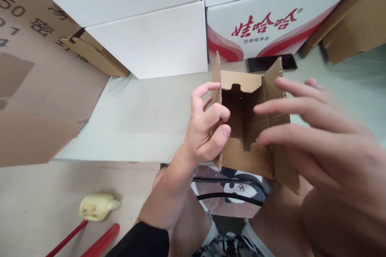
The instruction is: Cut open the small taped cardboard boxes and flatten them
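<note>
A small brown corrugated cardboard box (pixel 241 156), its top flaps standing open, hangs in front of me above my lap. My left hand (pixel 206 128) grips the box's left wall, thumb and fingers pinched over the edge. My right hand (pixel 319 136) is spread flat with its fingers stretched out, the fingertips lying against the right flap at the opening. The inside of the box looks empty.
A pale table (pixel 144 112) carries white cartons (pixel 150 36), a red-printed carton (pixel 271 28) and a dark phone (pixel 271 63). Brown cardboard sheets (pixel 45 88) lean at left, more cardboard at right. On the floor lie a yellow bottle (pixel 96 207) and red handles (pixel 99 243).
</note>
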### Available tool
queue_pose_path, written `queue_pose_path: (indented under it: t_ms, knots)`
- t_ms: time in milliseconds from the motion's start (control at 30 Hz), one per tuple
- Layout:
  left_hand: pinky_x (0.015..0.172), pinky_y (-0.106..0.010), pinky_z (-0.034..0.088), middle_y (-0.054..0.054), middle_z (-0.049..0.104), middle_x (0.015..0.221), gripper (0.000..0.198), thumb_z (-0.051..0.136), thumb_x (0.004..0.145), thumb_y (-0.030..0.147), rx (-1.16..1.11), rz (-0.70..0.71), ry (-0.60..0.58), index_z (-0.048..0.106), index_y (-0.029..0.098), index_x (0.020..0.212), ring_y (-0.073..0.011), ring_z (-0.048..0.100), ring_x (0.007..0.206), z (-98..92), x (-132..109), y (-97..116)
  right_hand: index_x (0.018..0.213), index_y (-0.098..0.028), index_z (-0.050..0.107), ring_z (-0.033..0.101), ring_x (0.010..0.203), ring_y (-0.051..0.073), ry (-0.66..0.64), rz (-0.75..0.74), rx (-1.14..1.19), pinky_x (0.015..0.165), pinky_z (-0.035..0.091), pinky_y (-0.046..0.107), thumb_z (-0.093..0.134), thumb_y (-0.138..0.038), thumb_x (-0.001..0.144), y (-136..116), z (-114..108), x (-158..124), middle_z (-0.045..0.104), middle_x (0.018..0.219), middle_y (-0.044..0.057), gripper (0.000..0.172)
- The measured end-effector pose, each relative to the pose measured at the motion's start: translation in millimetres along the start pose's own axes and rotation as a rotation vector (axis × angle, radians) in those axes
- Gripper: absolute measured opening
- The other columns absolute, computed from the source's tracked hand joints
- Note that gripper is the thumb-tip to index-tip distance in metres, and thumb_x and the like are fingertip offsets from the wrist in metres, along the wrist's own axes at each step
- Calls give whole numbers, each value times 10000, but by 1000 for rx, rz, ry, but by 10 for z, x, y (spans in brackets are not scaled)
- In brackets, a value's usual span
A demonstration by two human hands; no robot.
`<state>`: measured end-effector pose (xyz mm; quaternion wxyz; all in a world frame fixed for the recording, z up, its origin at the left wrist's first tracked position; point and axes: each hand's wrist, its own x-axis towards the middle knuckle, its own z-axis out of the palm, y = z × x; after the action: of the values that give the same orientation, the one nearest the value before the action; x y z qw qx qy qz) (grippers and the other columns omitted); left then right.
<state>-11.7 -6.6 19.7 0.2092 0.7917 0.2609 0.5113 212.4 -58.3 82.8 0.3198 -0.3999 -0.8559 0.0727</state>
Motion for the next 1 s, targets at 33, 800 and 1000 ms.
queue_pose_path:
  t_ms: [33, 800, 1000]
  knots:
    - [969, -479, 545, -98, 446, 1288, 244, 422, 1027, 442, -24, 8, -3, 495, 242, 905, -334, 437, 1389, 16, 2, 13, 1009, -317, 622, 388, 1545, 228, -26, -16, -19, 1303, 260, 519, 443, -85, 975, -23, -23, -19, 681, 1309, 1, 295]
    - [995, -498, 518, -109, 491, 1278, 266, 479, 1003, 441, 32, -111, 17, 491, 232, 840, -334, 476, 1354, 73, 1, 70, 955, -213, 545, 617, 831, 210, -214, 68, -42, 691, 456, 341, 449, -72, 946, -385, -83, -87, 654, 946, 65, 170]
    - [1054, -547, 484, -120, 477, 1331, 225, 503, 991, 398, 6, -86, 39, 516, 219, 854, -335, 505, 1317, 146, 23, 115, 1049, -194, 615, 631, 766, 222, -261, 45, -191, 755, 405, 389, 478, -56, 875, -340, 36, -61, 693, 904, 42, 261]
